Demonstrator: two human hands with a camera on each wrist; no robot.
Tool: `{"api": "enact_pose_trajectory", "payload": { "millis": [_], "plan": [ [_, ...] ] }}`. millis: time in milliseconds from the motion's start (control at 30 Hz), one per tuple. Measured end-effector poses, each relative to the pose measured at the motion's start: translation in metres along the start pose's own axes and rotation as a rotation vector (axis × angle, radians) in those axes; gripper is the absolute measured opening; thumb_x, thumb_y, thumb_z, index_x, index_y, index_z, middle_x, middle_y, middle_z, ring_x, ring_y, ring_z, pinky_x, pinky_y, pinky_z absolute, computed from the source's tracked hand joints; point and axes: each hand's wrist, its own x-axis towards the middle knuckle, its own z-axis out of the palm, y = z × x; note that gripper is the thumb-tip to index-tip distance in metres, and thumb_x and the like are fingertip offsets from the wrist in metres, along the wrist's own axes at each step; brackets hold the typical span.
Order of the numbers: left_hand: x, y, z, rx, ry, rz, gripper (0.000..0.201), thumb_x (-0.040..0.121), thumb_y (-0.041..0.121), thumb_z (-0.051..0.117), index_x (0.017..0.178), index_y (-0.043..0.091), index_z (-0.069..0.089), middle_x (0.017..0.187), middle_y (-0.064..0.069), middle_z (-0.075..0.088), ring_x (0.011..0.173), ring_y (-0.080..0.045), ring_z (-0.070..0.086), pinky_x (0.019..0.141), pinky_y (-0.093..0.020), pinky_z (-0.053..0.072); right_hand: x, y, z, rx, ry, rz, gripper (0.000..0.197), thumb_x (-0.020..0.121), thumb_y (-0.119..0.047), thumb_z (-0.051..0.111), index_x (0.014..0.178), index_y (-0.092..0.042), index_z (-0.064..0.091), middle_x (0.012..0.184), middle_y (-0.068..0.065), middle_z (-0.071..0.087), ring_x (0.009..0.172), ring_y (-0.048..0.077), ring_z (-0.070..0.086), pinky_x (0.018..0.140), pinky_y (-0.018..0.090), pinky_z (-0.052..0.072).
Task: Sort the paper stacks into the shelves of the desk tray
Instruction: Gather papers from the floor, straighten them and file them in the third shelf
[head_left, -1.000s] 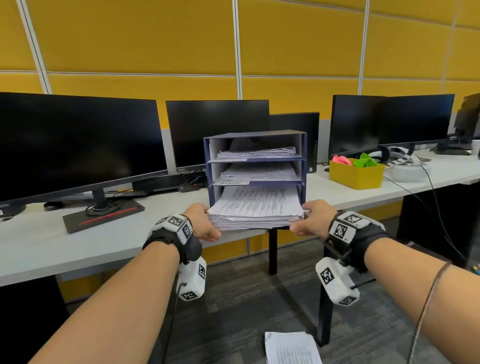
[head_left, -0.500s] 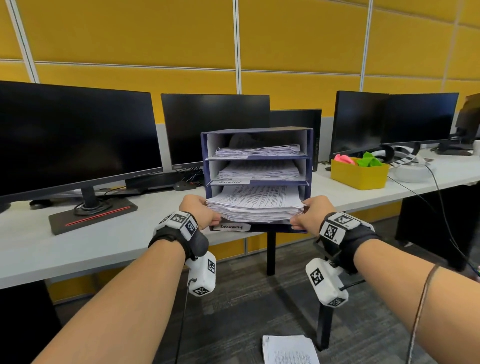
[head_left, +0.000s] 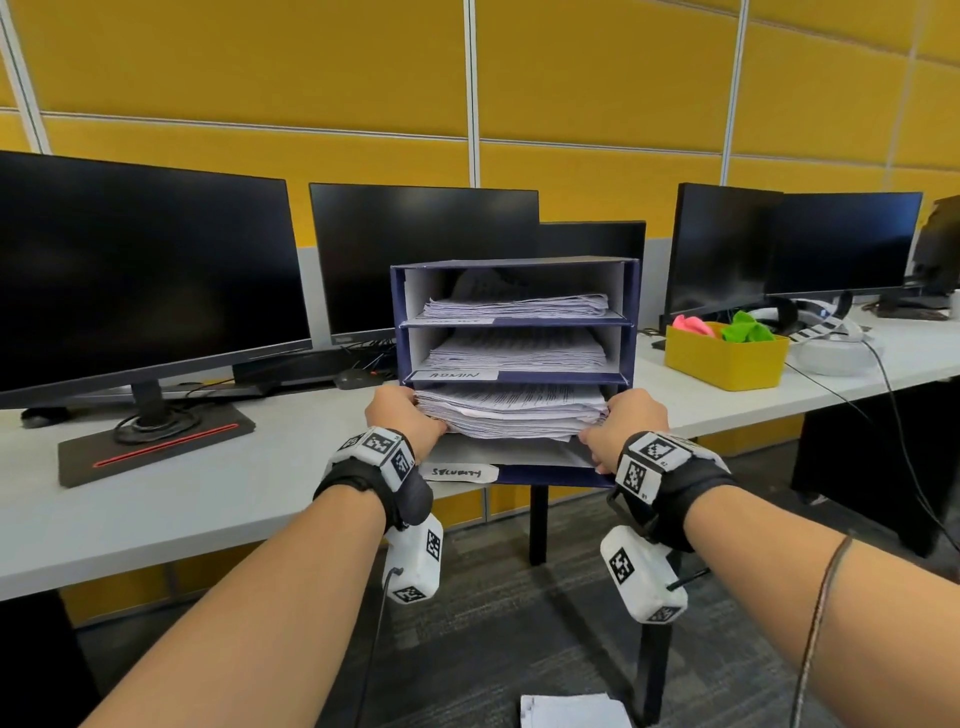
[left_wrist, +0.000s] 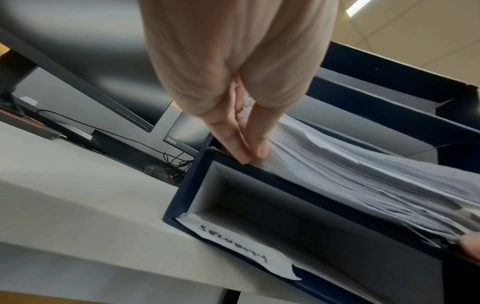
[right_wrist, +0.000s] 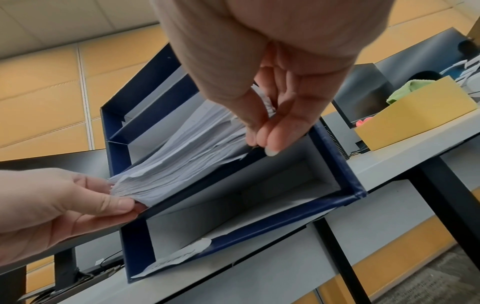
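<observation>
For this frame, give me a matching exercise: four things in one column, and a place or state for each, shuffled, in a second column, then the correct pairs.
Things:
1. paper stack
2. yellow box
3. SECURITY label
4. loose sheets

Places or states:
A. on the floor below the desk
B. at the front lip of the desk tray's lowest shelf
C. held at both ends by the left hand and right hand
D. on the desk right of the tray, holding pink and green items

Pairs: 1-C, 2-D, 3-B, 4-A

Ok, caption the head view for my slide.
Both hands, left hand and right hand, slide a paper stack into the desk tray.
</observation>
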Motion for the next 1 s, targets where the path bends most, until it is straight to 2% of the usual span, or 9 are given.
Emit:
{"api": "enact_pose_trajectory", "payload": {
  "millis": [100,267,333,467,567,633,733,900,1000],
  "plan": [
    [-0.005,0.002,0.000,0.015,0.001,0.025,0.037,0.068,0.015,0.084,0.102,0.009,0.072,0.097,-0.006,0.073,0.093,-0.023,0.067,0.078,-0.026,0.050,-0.001,0.002,0.000,0.008,-0.004,-0.012,0.015,0.075,-0.017,0.069,0.079,-0.005,0.063,0.075,0.014,0.069,0.069,0.032,0.068,0.066,0.042,0.060],
    [-0.010,0.003,-0.002,0.072,0.073,0.038,0.058,0.063,0.017,0.089,0.111,0.008,0.058,0.106,-0.008,0.066,0.093,-0.022,0.061,0.083,-0.029,0.050,-0.002,0.004,-0.003,0.012,-0.009,-0.029,0.019,0.075,-0.018,0.071,0.086,-0.007,0.060,0.078,0.014,0.069,0.071,0.032,0.069,0.067,0.044,0.060],
    [-0.009,0.004,-0.005,0.108,0.093,0.029,0.056,0.063,0.019,0.089,0.108,0.008,0.058,0.104,-0.009,0.064,0.088,-0.022,0.058,0.080,-0.030,0.051,-0.001,0.003,-0.004,-0.003,-0.014,-0.028,0.020,0.074,-0.019,0.073,0.083,-0.006,0.059,0.077,0.012,0.068,0.069,0.031,0.069,0.067,0.043,0.060],
    [-0.004,0.008,-0.009,0.262,0.080,0.039,0.049,0.065,0.032,0.088,0.099,0.010,0.061,0.095,-0.007,0.065,0.088,-0.026,0.061,0.074,-0.032,0.051,0.001,0.000,-0.004,-0.050,-0.029,-0.038,0.018,0.077,-0.022,0.070,0.074,-0.015,0.055,0.077,0.009,0.067,0.067,0.029,0.068,0.068,0.039,0.060],
    [0.000,0.010,-0.007,0.351,0.059,0.055,0.041,0.067,0.037,0.086,0.087,0.010,0.062,0.082,-0.006,0.064,0.078,-0.026,0.060,0.067,-0.031,0.051,0.005,-0.002,-0.004,-0.091,-0.033,-0.030,0.015,0.081,-0.020,0.065,0.074,-0.013,0.054,0.077,0.010,0.067,0.067,0.027,0.067,0.066,0.031,0.057],
    [0.004,0.010,-0.004,0.390,0.060,0.065,0.037,0.069,0.039,0.084,0.079,0.010,0.063,0.075,-0.006,0.063,0.072,-0.026,0.060,0.062,-0.030,0.048,0.007,-0.004,-0.002,-0.099,-0.060,-0.018,0.009,0.081,-0.015,0.061,0.076,-0.009,0.056,0.077,0.013,0.068,0.069,0.029,0.068,0.068,0.034,0.058],
    [0.010,0.008,0.002,0.428,0.059,0.088,0.035,0.073,0.040,0.080,0.080,0.010,0.064,0.081,-0.009,0.067,0.073,-0.026,0.060,0.062,-0.029,0.046,0.011,-0.007,0.001,-0.071,-0.120,0.004,0.007,0.080,-0.008,0.055,0.073,-0.006,0.055,0.078,0.016,0.068,0.072,0.032,0.070,0.072,0.043,0.060],
    [0.015,0.003,0.013,0.463,0.049,0.114,0.036,0.078,0.039,0.075,0.099,0.011,0.067,0.102,-0.011,0.067,0.088,-0.031,0.064,0.068,-0.032,0.048,0.017,-0.010,0.006,-0.032,-0.210,0.049,0.009,0.081,-0.005,0.050,0.073,-0.002,0.049,0.076,0.020,0.070,0.075,0.035,0.071,0.074,0.046,0.059],
    [0.014,0.004,0.014,0.475,0.029,0.111,0.031,0.081,0.036,0.072,0.097,0.011,0.063,0.102,-0.013,0.066,0.088,-0.032,0.063,0.066,-0.032,0.047,0.018,-0.009,0.004,-0.079,-0.309,0.039,0.008,0.082,-0.003,0.052,0.074,-0.002,0.050,0.067,0.016,0.069,0.071,0.032,0.071,0.069,0.042,0.060]
  ]
}}
